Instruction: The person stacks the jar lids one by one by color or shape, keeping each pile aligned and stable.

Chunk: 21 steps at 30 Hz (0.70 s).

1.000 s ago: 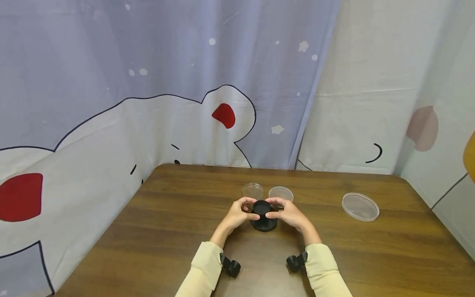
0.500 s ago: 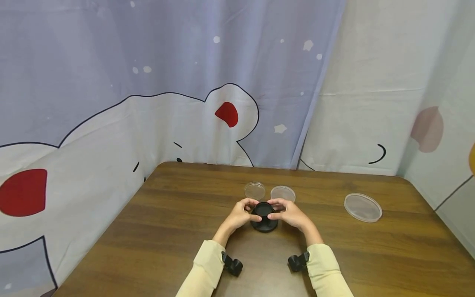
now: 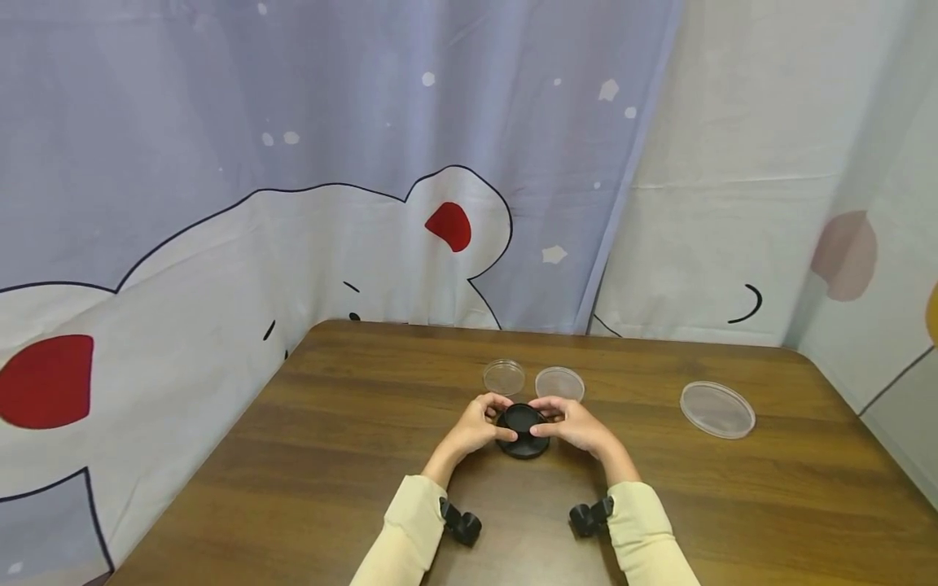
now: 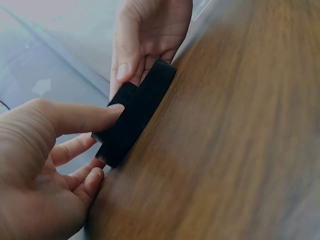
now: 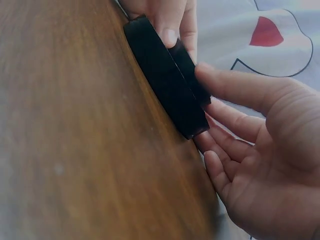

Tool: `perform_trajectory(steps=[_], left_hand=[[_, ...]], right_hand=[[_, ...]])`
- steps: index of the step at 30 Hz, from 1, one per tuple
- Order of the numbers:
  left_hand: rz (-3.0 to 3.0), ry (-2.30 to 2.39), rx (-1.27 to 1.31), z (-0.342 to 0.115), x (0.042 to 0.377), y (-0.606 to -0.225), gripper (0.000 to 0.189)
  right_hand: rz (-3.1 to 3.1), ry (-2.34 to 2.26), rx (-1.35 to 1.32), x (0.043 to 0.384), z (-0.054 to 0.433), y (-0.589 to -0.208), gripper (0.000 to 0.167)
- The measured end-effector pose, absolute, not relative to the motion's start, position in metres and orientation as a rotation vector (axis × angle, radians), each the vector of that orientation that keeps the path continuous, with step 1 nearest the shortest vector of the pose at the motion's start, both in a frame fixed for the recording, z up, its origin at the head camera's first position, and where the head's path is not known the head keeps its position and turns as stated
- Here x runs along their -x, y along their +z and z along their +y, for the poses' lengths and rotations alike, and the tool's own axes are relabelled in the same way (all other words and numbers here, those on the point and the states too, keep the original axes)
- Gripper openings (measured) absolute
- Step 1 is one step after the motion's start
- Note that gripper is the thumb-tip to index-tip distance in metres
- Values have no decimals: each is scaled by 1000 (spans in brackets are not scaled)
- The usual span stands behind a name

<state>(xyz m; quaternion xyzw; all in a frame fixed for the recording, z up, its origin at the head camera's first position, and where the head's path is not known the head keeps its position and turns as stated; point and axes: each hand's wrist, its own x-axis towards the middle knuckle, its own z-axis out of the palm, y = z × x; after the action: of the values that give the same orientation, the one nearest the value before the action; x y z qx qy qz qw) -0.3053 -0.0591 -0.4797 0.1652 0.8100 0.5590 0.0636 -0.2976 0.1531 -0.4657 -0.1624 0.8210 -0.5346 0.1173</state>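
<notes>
A small round black disc-like piece [image 3: 523,417] sits flat on, or just over, a wider round black piece [image 3: 523,448] on the table. My left hand [image 3: 475,426] holds the small piece from the left, thumb in front and fingers behind. From the right, my right hand [image 3: 575,425] grips it the same way. In the left wrist view, the thumb touches the small piece [image 4: 124,94] above the thick side of the wide piece [image 4: 140,117]. The right wrist view has the right thumb against the small piece [image 5: 191,72]; the wide piece [image 5: 162,80] lies on the wood.
Just behind the hands lie two clear round dishes or lids, one left [image 3: 503,378] and one right [image 3: 560,382]. A larger clear round one [image 3: 717,410] is farther right. The brown wooden table [image 3: 330,456] ends at a patterned curtain [image 3: 381,260].
Both hands have lowered the small black piece onto or close to the wide one. The head view has shifted slightly. The clear dishes have stayed in place.
</notes>
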Motion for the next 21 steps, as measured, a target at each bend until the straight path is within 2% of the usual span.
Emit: perform_trajectory(steps=[21], left_hand=[[2582, 1591, -546, -58, 303, -481, 49]], right_hand=[[2430, -1579, 487, 300, 153, -473, 50]])
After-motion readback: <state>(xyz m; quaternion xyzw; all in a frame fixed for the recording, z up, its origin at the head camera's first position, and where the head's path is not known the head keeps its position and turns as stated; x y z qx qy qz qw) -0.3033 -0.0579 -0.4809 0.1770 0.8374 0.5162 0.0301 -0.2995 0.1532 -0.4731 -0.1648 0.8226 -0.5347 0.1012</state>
